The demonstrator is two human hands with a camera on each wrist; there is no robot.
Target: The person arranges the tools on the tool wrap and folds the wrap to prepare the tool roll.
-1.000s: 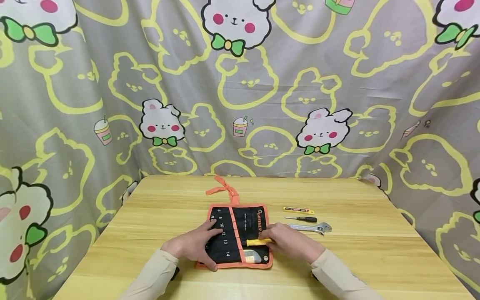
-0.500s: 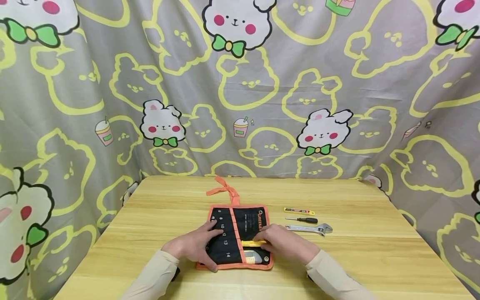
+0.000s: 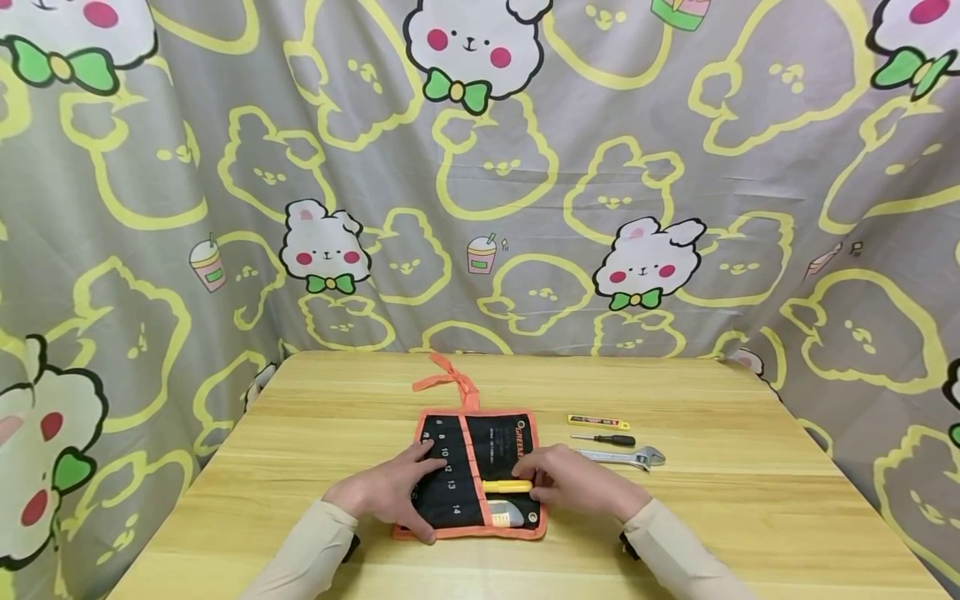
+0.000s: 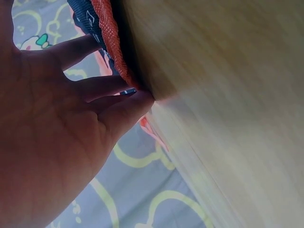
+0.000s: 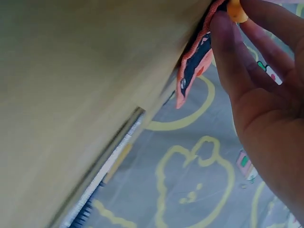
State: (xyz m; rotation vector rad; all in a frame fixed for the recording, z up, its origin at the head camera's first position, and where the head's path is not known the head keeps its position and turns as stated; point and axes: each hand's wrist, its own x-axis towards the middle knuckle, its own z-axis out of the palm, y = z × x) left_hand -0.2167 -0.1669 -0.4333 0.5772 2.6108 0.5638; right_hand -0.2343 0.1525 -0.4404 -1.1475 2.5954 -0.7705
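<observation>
A black tool pouch (image 3: 495, 446) with orange trim lies unfolded on the table. My left hand (image 3: 390, 492) rests on its numbered flap, fingers spread; in the left wrist view the left fingers (image 4: 126, 114) touch the orange edge. A yellow-handled tool (image 3: 506, 486) lies with its left end in a pocket, its working end hidden. My right hand (image 3: 577, 483) is at the handle's right end, thumb and forefinger parted around it. In the right wrist view the yellow end (image 5: 237, 11) shows between the right fingers. Below it a grey and yellow utility knife (image 3: 506, 513) is tucked in a pocket.
Right of the pouch lie an adjustable wrench (image 3: 637, 457), partly behind the right hand, a black-handled screwdriver (image 3: 607, 439) and a flat yellow and black packet (image 3: 597, 421). Orange ties (image 3: 453, 379) trail from the pouch's far edge. A patterned curtain (image 3: 525, 200) surrounds the wooden table (image 3: 322, 400).
The yellow-handled tool has slid left, deeper into its pocket, pushed by my right hand. The right hand has since drawn back slightly and its fingers have parted. The left hand stays put.
</observation>
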